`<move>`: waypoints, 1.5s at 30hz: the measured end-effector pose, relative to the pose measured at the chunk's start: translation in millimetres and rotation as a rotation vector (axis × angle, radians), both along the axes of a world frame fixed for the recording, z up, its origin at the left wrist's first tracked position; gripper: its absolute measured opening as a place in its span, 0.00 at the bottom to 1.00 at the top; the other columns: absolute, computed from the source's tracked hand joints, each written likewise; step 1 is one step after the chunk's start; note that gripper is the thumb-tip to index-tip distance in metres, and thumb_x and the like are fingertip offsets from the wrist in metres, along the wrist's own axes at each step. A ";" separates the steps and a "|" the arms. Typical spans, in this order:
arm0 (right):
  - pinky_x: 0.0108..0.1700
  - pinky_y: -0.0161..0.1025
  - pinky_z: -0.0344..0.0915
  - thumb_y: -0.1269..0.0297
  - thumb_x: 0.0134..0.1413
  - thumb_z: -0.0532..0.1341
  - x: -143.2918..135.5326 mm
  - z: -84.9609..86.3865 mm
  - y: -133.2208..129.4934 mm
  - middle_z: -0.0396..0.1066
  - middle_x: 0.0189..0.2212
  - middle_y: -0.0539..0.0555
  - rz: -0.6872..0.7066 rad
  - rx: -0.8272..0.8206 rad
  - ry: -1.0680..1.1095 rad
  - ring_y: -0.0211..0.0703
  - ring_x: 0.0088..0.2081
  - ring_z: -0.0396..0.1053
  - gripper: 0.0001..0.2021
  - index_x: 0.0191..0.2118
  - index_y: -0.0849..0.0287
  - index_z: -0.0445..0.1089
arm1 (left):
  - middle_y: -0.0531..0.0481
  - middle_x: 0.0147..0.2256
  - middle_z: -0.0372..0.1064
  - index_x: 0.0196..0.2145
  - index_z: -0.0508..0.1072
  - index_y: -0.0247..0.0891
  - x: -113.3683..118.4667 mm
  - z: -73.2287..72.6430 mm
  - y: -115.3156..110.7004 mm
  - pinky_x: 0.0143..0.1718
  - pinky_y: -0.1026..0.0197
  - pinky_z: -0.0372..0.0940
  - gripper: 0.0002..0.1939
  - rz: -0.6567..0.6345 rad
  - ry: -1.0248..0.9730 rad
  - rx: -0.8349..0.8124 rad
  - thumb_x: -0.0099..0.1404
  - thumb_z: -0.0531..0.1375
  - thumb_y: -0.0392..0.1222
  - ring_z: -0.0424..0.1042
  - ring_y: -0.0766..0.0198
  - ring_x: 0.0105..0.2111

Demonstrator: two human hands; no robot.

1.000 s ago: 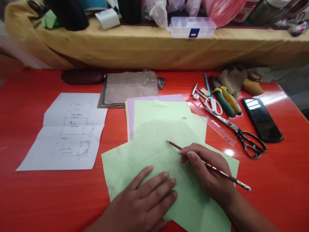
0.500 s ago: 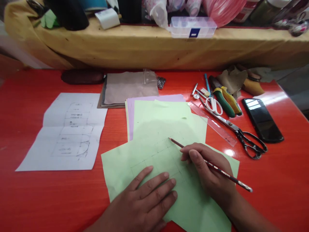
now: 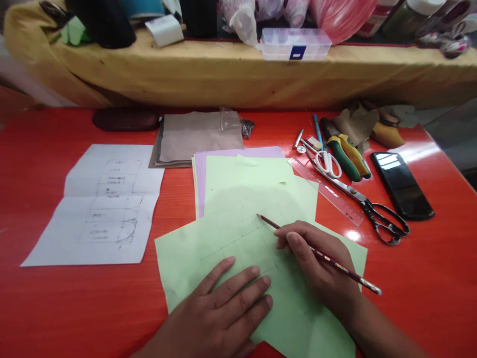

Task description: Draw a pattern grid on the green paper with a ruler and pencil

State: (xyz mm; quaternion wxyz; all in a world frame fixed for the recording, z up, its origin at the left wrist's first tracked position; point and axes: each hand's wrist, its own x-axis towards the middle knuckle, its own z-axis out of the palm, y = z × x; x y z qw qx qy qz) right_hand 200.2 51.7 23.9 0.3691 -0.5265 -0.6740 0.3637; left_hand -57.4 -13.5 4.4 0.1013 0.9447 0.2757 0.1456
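My right hand point(image 3: 316, 263) grips a dark pencil point(image 3: 341, 269), its tip at a faint drawn line on a green sheet of paper point(image 3: 179, 268). Thin straight lines and small marks show on that sheet. Flat on the paper's lower part lies my left hand point(image 3: 227, 308), its fingers spread and covering some of the lines. A stack of green and purple sheets point(image 3: 200, 184) sits just beyond, partly under the green sheet. To the left, a creased white paper point(image 3: 112, 199) bears a pencil drawing with handwritten notes.
Right of the papers lie a clear ruler point(image 3: 328, 191), large scissors point(image 3: 372, 211), white-handled scissors point(image 3: 328, 164), green-yellow pliers point(image 3: 346, 156) and a phone point(image 3: 404, 186). Leather pieces point(image 3: 201, 136) and a dark case point(image 3: 125, 120) are at the back, below a cloth-covered ledge point(image 3: 186, 74) with a plastic box point(image 3: 296, 44).
The pencil tip and my right hand have shifted slightly left along the drawn line. My left hand stays in place on the paper.
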 end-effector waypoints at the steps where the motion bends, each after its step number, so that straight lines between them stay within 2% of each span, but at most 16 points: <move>1: 0.34 0.36 0.74 0.59 0.76 0.61 -0.1 0.0 0.0 0.81 0.30 0.50 -0.005 0.003 0.006 0.41 0.31 0.79 0.12 0.42 0.53 0.81 | 0.53 0.71 0.68 0.66 0.75 0.43 -0.1 0.1 -0.1 0.81 0.44 0.34 0.18 0.000 -0.001 0.000 0.85 0.56 0.46 0.58 0.58 0.75; 11: 0.32 0.34 0.71 0.58 0.78 0.60 3.2 -4.0 -6.4 0.78 0.27 0.48 -0.154 -0.003 0.045 0.39 0.29 0.75 0.14 0.39 0.52 0.81 | 0.53 0.71 0.67 0.66 0.76 0.43 -1.0 -1.3 0.5 0.81 0.43 0.34 0.19 -0.003 -0.002 0.003 0.85 0.55 0.46 0.58 0.58 0.75; 16: 0.32 0.34 0.71 0.59 0.78 0.60 2.2 -2.9 -4.9 0.78 0.27 0.48 -0.125 -0.008 0.067 0.38 0.29 0.75 0.15 0.39 0.53 0.81 | 0.55 0.72 0.67 0.66 0.75 0.43 -1.0 -1.1 -0.9 0.81 0.43 0.32 0.19 0.001 0.007 -0.005 0.86 0.53 0.46 0.59 0.58 0.75; 21: 0.32 0.33 0.71 0.59 0.78 0.60 1.8 -1.9 -4.6 0.78 0.27 0.47 -0.115 -0.003 0.065 0.37 0.29 0.75 0.14 0.40 0.52 0.81 | 0.54 0.71 0.67 0.66 0.75 0.43 0.1 0.2 -0.5 0.81 0.43 0.34 0.19 0.007 0.001 -0.010 0.85 0.55 0.46 0.59 0.58 0.75; 34: 0.33 0.32 0.72 0.59 0.78 0.60 1.6 -2.5 -3.7 0.79 0.27 0.47 -0.110 -0.013 0.048 0.36 0.29 0.75 0.14 0.40 0.52 0.81 | 0.54 0.71 0.67 0.67 0.75 0.43 -0.8 -0.8 0.0 0.80 0.40 0.28 0.20 -0.017 0.041 0.023 0.86 0.52 0.45 0.60 0.56 0.74; 40: 0.33 0.31 0.72 0.59 0.78 0.61 1.2 -2.3 -4.8 0.79 0.27 0.47 -0.143 0.010 0.071 0.36 0.29 0.75 0.14 0.39 0.51 0.82 | 0.51 0.71 0.67 0.66 0.75 0.41 1.1 -12.0 -3.0 0.80 0.38 0.32 0.20 -0.009 -0.033 0.060 0.84 0.53 0.45 0.53 0.53 0.77; 45: 0.31 0.32 0.72 0.57 0.77 0.61 1.0 -1.3 -5.3 0.79 0.26 0.47 -0.193 0.020 0.123 0.37 0.27 0.75 0.14 0.39 0.51 0.82 | 0.53 0.72 0.66 0.68 0.73 0.41 -0.1 -6.7 -1.2 0.80 0.40 0.27 0.22 -0.039 0.021 0.028 0.83 0.56 0.46 0.52 0.54 0.78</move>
